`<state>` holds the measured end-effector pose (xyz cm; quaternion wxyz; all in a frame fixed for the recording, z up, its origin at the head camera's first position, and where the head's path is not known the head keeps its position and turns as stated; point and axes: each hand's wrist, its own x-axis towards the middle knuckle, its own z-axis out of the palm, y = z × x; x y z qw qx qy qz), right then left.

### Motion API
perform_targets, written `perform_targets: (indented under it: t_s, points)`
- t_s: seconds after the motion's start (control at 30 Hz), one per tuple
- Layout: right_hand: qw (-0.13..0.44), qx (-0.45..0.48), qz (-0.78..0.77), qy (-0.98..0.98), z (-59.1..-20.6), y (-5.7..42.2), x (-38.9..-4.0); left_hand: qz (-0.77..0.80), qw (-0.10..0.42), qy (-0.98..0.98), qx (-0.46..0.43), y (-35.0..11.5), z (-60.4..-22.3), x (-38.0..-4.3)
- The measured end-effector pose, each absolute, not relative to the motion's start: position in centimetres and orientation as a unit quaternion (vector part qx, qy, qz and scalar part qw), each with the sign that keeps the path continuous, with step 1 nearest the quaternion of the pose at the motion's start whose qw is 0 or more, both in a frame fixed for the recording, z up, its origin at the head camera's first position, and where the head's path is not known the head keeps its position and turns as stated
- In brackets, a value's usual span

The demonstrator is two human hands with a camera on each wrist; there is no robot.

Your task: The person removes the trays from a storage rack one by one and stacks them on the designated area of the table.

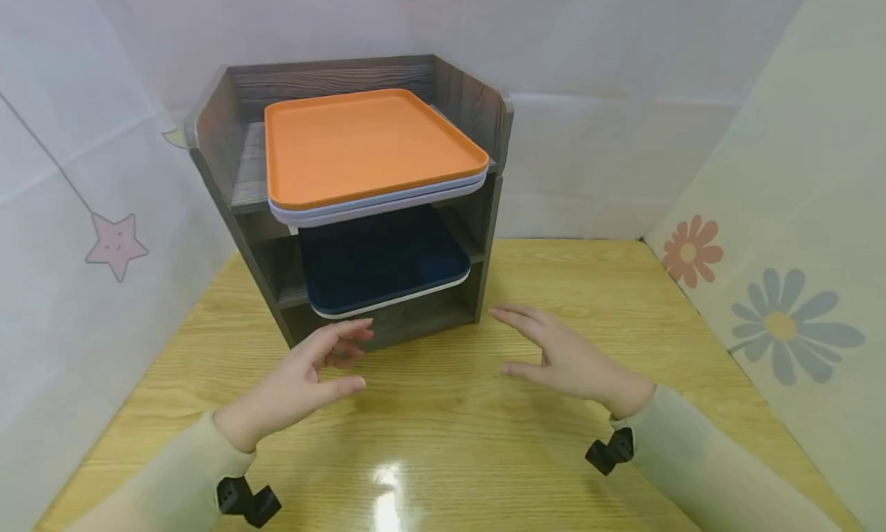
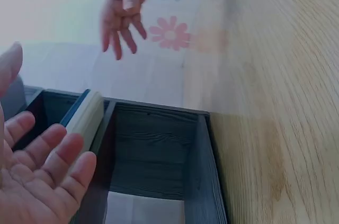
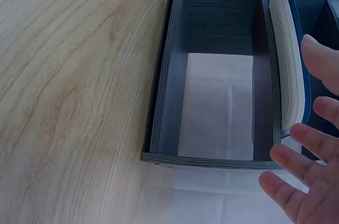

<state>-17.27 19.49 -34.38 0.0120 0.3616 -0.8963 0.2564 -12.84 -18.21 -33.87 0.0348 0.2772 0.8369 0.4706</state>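
Observation:
Both hands are held in the air over the table in front of a dark grey wooden shelf (image 1: 471, 105). My left hand (image 1: 311, 374) has its fingers loosely bent and holds nothing, just below the shelf's front. To the right, my right hand (image 1: 567, 359) hangs with fingers extended, touching nothing. An orange tray (image 1: 374, 147) lies on pale lavender trays (image 1: 381, 209) on the shelf's top, jutting over its front edge. On the level below, a dark navy tray (image 1: 384, 263) rests on a white tray (image 3: 286, 65), also jutting out.
The shelf's bottom compartment (image 2: 151, 155) is open at the back, showing white cloth. Pale cloth walls with a pink star (image 1: 116, 244) and printed flowers (image 1: 782, 324) enclose the wooden table (image 1: 443, 432). A black wrist camera (image 1: 248, 501) sits on each sleeve.

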Motion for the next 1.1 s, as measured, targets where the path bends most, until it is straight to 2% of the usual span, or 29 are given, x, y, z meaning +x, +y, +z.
perform_targets:
  t_s: [0.23,0.53,0.7,0.83,1.1]
  points:
    - [0.013,0.331,0.286,-0.899,-34.1,19.2,-17.9,0.560,0.035,0.802,0.204,-20.1,-33.3,-12.2]
    - [0.015,0.309,0.309,-0.899,-33.0,18.6,-19.2,0.604,-0.082,0.784,0.118,-23.0,-33.1,-12.4]
    - [0.010,0.301,0.319,-0.899,-32.2,18.4,-19.9,0.633,-0.119,0.761,0.081,-24.7,-33.3,-13.6]
    - [0.001,0.290,0.333,-0.897,-31.6,18.3,-20.6,0.604,-0.104,0.788,0.060,-26.0,-33.2,-14.9]
    - [0.000,0.290,0.337,-0.895,-30.3,17.9,-21.8,0.612,-0.008,0.789,0.054,-28.1,-32.5,-17.4]
